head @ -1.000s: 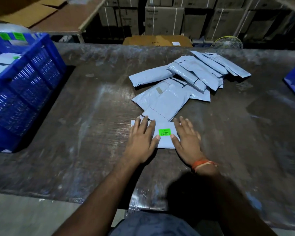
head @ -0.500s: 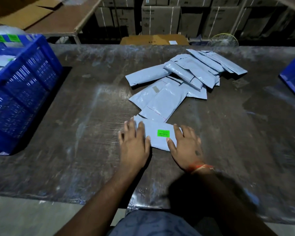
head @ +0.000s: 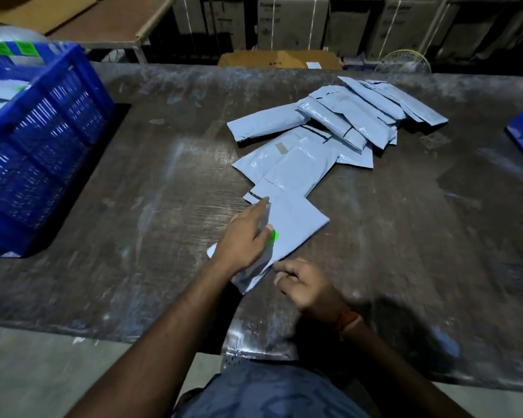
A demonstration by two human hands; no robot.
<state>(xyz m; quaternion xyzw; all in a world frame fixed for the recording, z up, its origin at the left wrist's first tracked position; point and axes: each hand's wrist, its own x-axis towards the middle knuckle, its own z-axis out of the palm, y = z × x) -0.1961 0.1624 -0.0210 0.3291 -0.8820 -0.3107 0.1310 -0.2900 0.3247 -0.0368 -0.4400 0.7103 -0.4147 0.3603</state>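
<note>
The grey packet (head: pixel 296 224) lies slanted, its long side running from near left to far right. The left hand (head: pixel 245 239) presses it with straight fingers. The right hand (head: pixel 305 285) curls by its near corner, but I cannot tell if it grips.

The near mailer (head: pixel 299 224) at centre is thin grey-blue plastic film, smooth with a soft sheen and creased at its lower edge; a bright green sticker (head: pixel 274 236) sits on it. The pile (head: pixel 344 125) above it is the same film, wrinkled and faintly shiny. The tabletop (head: pixel 163 206) looks dark, worn and scuffed, with dull shiny patches and pale scratches. The crate (head: pixel 43 152) at left is hard blue plastic lattice, glossy. The cartons (head: pixel 290 22) along the top are matt brown cardboard with pale straps. The shirt (head: pixel 269 390) at bottom is matt cloth.
</note>
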